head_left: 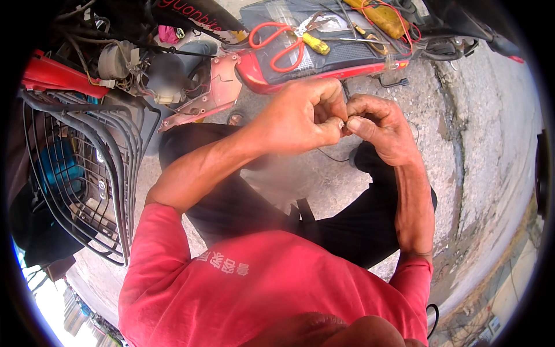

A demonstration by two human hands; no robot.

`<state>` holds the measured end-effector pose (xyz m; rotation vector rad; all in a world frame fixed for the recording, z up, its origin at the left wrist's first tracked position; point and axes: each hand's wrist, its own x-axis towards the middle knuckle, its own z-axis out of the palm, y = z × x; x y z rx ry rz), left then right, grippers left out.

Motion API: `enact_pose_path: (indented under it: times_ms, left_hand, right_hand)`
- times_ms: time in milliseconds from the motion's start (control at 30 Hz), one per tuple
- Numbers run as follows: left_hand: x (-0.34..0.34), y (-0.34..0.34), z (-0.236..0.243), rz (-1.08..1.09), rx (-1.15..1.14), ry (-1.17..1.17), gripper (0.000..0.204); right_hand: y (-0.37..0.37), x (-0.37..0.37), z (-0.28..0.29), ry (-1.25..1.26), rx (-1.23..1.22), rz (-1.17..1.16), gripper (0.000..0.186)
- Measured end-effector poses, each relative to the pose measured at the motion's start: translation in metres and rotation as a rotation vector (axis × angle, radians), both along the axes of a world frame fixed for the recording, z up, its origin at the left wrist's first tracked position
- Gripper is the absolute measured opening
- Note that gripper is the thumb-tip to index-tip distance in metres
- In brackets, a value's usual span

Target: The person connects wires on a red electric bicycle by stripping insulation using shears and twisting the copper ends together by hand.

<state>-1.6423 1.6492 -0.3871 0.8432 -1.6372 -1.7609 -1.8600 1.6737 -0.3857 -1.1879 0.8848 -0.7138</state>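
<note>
My left hand [309, 115] and my right hand [381, 128] meet in front of me, fingertips pressed together. Between their pinched fingers is a tiny pale and dark piece [345, 125], mostly hidden and too small to name. A thin black wire [332, 156] shows just below the hands, and its link to that piece cannot be made out. Past the hands lies the dark footboard [263, 58] of a red scooter. On it rest red-handled scissors [287, 41], a screwdriver with a yellow handle [316, 44] and a yellow tool-like object [386, 20] with a red wire [363, 7].
At the left stands a black wire basket [110, 168]. Exposed wiring and a round metal part [115, 59] sit above it, beside a loose-looking red panel [217, 81]. A black plug-like connector [396, 82] lies on the cracked concrete ground [485, 127]. My black-trousered knees are spread below my hands.
</note>
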Motion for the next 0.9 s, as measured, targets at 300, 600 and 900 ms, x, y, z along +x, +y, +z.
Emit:
enact_pose_path:
  times_ms: [300,600,900]
  left_hand:
    - [-0.001,-0.001,0.0,-0.022,0.224,0.143,0.011]
    - [0.0,-0.002,0.004,-0.033,0.31,0.143,0.009]
    - [0.001,-0.004,0.001,-0.05,0.304,0.154,0.007]
  right_hand:
    - [-0.003,0.0,0.003,0.043,-0.061,0.011,0.009]
    - [-0.004,0.002,-0.002,-0.01,0.039,-0.017,0.015]
    - [-0.003,0.007,-0.008,-0.145,0.219,-0.04,0.019]
